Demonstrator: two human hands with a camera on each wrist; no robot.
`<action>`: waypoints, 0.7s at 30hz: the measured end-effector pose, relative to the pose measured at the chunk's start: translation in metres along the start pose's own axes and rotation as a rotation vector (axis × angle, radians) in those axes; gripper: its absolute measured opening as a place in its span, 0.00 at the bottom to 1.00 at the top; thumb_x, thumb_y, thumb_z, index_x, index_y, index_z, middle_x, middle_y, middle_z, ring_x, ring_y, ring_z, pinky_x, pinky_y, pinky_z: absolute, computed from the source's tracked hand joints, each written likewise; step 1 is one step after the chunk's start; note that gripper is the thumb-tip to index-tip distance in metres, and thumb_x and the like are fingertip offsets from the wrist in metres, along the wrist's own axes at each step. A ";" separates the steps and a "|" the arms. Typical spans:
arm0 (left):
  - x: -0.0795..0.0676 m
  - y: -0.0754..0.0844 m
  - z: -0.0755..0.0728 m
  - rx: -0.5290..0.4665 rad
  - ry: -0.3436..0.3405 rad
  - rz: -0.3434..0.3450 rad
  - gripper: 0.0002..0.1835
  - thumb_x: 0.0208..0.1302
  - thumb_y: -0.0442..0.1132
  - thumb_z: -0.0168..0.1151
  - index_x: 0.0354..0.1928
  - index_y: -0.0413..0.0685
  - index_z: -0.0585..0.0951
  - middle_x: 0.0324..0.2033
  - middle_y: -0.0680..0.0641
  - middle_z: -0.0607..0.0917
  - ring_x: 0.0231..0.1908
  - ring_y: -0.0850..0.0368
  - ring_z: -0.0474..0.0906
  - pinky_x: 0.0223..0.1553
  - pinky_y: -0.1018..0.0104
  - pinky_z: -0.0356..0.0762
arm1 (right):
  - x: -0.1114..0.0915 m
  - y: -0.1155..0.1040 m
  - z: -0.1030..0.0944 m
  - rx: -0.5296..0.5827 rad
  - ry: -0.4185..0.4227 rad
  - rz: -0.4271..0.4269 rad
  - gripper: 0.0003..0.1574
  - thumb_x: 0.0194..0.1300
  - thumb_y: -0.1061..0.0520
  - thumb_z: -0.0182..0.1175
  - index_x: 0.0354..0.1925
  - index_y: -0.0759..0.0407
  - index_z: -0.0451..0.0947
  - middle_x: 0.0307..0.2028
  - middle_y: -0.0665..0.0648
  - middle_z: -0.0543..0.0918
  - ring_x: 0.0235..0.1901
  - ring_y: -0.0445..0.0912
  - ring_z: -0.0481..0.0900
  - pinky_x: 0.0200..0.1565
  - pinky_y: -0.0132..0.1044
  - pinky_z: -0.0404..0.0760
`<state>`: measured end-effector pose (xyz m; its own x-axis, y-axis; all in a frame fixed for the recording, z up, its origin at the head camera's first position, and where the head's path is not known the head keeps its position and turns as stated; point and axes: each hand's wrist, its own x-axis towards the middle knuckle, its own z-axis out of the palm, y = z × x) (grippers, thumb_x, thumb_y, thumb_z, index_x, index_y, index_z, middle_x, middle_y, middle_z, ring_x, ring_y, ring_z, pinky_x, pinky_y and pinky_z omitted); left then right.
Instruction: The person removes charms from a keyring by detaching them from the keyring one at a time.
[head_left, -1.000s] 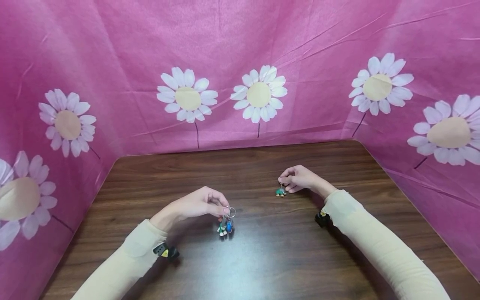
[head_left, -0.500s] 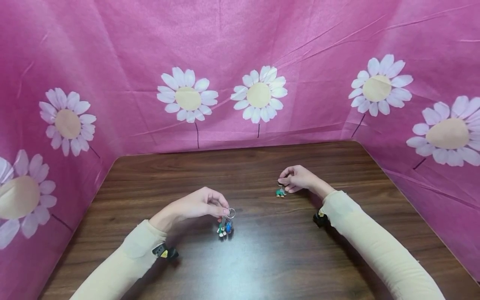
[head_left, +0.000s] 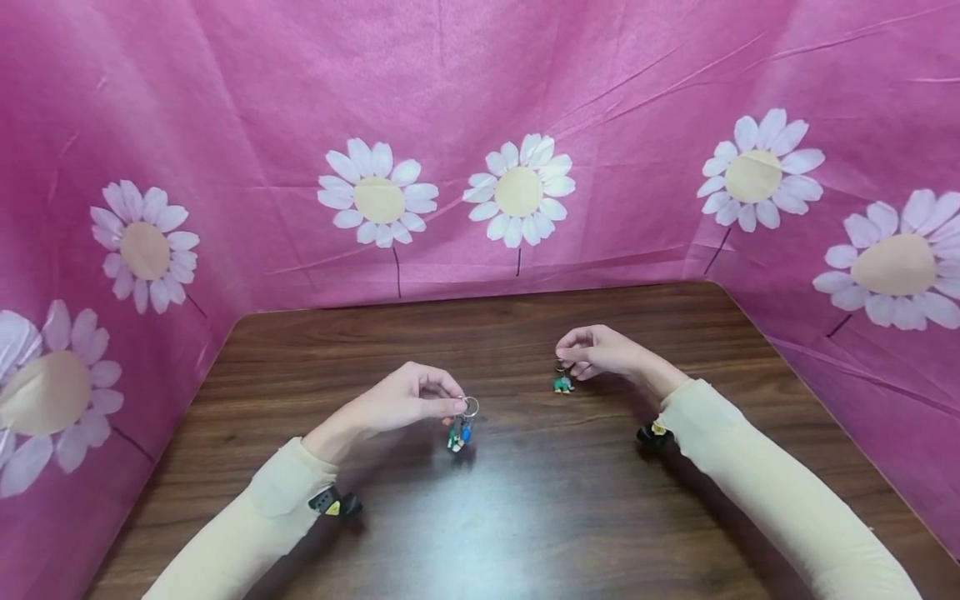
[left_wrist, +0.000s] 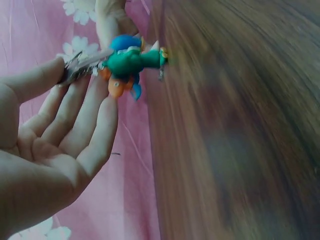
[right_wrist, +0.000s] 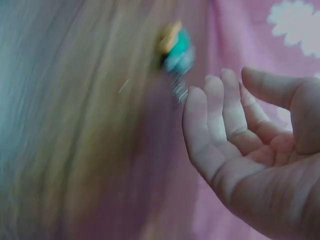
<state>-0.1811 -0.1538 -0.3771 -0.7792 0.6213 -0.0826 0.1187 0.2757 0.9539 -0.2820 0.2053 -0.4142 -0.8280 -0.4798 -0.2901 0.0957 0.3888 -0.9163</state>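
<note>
Thumb and fingers of my left hand (head_left: 401,400) pinch a bunch of keychains by their metal hardware, with a silver ring (head_left: 472,407) sticking out beside the fingertips. Small green, blue and orange figures dangle from it; in the left wrist view the green figure (left_wrist: 125,64) is in front of the blue and orange ones. Farther back and to the right, my right hand (head_left: 603,352) pinches the ring of another keychain, whose green animal figure (head_left: 562,384) hangs below the fingers. That figure (right_wrist: 181,46) is blurred in the right wrist view, and the ring is mostly hidden.
A brown wood-grain table (head_left: 525,517) lies under both hands. Pink cloth (head_left: 630,233) printed with white daisies stands around its back and sides. Black wrist devices (head_left: 336,502) sit at both cuffs.
Both hands have risen slightly with the keychains still in their fingers. The left bunch has shifted up and a little to the right; the right hand's green figure has barely shifted.
</note>
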 end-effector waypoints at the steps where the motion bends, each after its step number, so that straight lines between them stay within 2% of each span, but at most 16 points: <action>1: 0.000 0.001 0.001 0.010 0.023 0.010 0.07 0.68 0.39 0.68 0.43 0.43 0.86 0.32 0.41 0.87 0.38 0.34 0.82 0.48 0.53 0.82 | -0.004 -0.006 0.005 -0.010 -0.019 -0.027 0.24 0.74 0.57 0.61 0.55 0.77 0.72 0.38 0.65 0.84 0.33 0.50 0.83 0.40 0.44 0.88; 3: 0.000 0.005 0.004 0.007 0.069 0.020 0.08 0.68 0.40 0.69 0.43 0.43 0.86 0.31 0.42 0.87 0.38 0.37 0.83 0.46 0.58 0.83 | -0.012 -0.018 0.017 -0.022 -0.065 -0.082 0.24 0.74 0.58 0.61 0.55 0.78 0.71 0.40 0.69 0.83 0.36 0.55 0.84 0.43 0.49 0.87; 5: 0.000 0.009 0.008 -0.018 0.113 0.026 0.09 0.67 0.40 0.69 0.43 0.42 0.86 0.32 0.43 0.88 0.38 0.41 0.84 0.46 0.58 0.83 | -0.021 -0.030 0.032 -0.028 -0.112 -0.132 0.22 0.73 0.58 0.62 0.54 0.77 0.72 0.40 0.71 0.82 0.38 0.61 0.84 0.45 0.54 0.86; 10: -0.001 0.019 0.019 -0.119 0.176 0.069 0.10 0.68 0.38 0.68 0.45 0.38 0.85 0.32 0.42 0.86 0.34 0.49 0.83 0.46 0.54 0.83 | -0.041 -0.052 0.070 -0.032 -0.207 -0.241 0.17 0.72 0.58 0.64 0.52 0.69 0.77 0.38 0.63 0.84 0.40 0.68 0.83 0.47 0.61 0.83; 15: -0.001 0.026 0.026 -0.145 0.205 0.111 0.08 0.67 0.37 0.69 0.44 0.40 0.85 0.31 0.41 0.86 0.31 0.53 0.82 0.45 0.55 0.83 | -0.051 -0.064 0.097 0.044 -0.212 -0.287 0.16 0.72 0.57 0.63 0.52 0.67 0.78 0.39 0.62 0.85 0.37 0.65 0.85 0.44 0.63 0.84; 21: -0.002 0.027 0.029 -0.131 0.194 0.117 0.08 0.67 0.37 0.69 0.44 0.40 0.86 0.32 0.41 0.86 0.32 0.50 0.83 0.45 0.59 0.83 | -0.055 -0.068 0.107 0.106 -0.172 -0.336 0.11 0.73 0.59 0.62 0.46 0.68 0.80 0.39 0.63 0.86 0.36 0.70 0.84 0.40 0.60 0.86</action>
<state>-0.1586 -0.1260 -0.3598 -0.8696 0.4879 0.0752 0.1442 0.1053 0.9839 -0.1837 0.1207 -0.3651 -0.7192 -0.6948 -0.0031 -0.1006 0.1086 -0.9890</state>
